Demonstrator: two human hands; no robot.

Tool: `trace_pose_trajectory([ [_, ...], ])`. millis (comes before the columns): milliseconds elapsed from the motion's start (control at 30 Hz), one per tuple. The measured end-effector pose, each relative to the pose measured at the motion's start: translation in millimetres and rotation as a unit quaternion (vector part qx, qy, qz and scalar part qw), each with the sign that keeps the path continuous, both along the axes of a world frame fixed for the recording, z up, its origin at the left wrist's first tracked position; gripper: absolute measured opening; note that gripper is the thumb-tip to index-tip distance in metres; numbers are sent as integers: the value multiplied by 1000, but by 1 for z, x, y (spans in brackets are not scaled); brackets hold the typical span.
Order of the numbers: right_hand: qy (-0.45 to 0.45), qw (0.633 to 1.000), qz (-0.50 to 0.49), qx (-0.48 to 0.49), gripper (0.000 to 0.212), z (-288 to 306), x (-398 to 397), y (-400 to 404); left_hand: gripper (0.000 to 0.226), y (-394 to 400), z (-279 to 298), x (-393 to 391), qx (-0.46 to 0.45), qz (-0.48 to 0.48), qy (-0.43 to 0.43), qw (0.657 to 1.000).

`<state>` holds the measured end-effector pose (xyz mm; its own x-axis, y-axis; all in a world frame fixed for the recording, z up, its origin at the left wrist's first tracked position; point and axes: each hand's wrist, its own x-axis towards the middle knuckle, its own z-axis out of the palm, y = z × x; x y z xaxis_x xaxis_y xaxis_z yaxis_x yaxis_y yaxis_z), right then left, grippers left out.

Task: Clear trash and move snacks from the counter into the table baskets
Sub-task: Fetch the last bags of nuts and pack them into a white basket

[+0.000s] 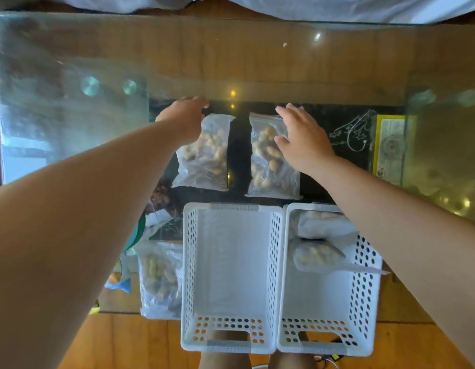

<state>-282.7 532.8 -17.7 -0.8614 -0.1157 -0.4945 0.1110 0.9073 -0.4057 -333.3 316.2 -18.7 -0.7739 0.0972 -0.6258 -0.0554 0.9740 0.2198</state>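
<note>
At twelve o'clock of the two white baskets [232, 278], two peanut bags lie apart on the glass table [71, 62]. Left hand [184, 115], fingers loosely extended, reaches over the left bag [204, 155]; right hand [301, 137] spreads over the right bag [271, 166]. Best pinch each at its sealed top edge before lifting.

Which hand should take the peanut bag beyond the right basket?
Right. The right hand already lies over that peanut bag, fingers spread. The left hand is across the gap, at the other bag.
</note>
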Motion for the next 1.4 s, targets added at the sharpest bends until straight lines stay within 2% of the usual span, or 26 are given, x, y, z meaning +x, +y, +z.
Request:
trace_pose_trajectory([
  [133, -33, 999, -10, 28, 52, -6, -8, -3, 38, 6, 5, -5, -31, -46, -42, 998],
  [233, -3, 999, -46, 4, 40, 0, -8, -1, 34, 8, 16, -8, -49, -69, -75, 994],
  [300, 3, 999, -44, -10, 26, 6, -5, 3, 39, 8, 26, -8, -52, -81, -92, 991],
  [367, -8, 998, -52, -37, 10, 16, 0, 9, 43, 7, 38, -4, -37, -59, -99, 993],
  [500, -13, 991, -91, -99, 11, 55, 19, 22, 32, 5, 64, 6, -2, -40, -52, 998],
  [600, 7, 988, -63, -142, 8, 87, 40, 30, 16, 13, 89, 21, 48, -71, -40, 996],
  [667, 36, 987, -36, -149, 12, 103, 51, 35, 21, 24, 108, 33, 84, -91, -49, 991],
  [733, 81, 984, -36, -154, 16, 114, 57, 43, 26, 32, 122, 42, 130, -70, -43, 988],
  [833, 147, 975, -77, -150, 13, 114, 58, 54, 21, 41, 121, 51, 180, -11, 15, 983],
  [967, 126, 980, -141, -57, 13, 80, 59, 74, 14, 48, 95, 61, 118, 56, 59, 990],
  [1067, 189, 949, -254, -9, 13, 67, 61, 88, 13, 50, 89, 62, 70, 182, 112, 974],
  [1100, 215, 941, -260, -4, 12, 65, 63, 85, 14, 56, 88, 64, 60, 187, 138, 971],
  [1133, 215, 947, -239, -3, 14, 65, 66, 77, 15, 66, 89, 70, 52, 152, 146, 976],
  [1200, 146, 977, -147, -54, 16, 63, 74, 57, 13, 91, 88, 87, 59, 42, 119, 990],
  [1267, 80, 985, -113, -102, 15, 61, 80, 51, 17, 100, 87, 93, 57, 12, 99, 993],
  [1367, 138, 945, -279, -95, 16, 62, 74, 75, 22, 81, 85, 75, 48, 137, 147, 978],
  [1400, 160, 936, -301, -86, 15, 64, 73, 82, 21, 76, 87, 71, 51, 149, 161, 974],
])
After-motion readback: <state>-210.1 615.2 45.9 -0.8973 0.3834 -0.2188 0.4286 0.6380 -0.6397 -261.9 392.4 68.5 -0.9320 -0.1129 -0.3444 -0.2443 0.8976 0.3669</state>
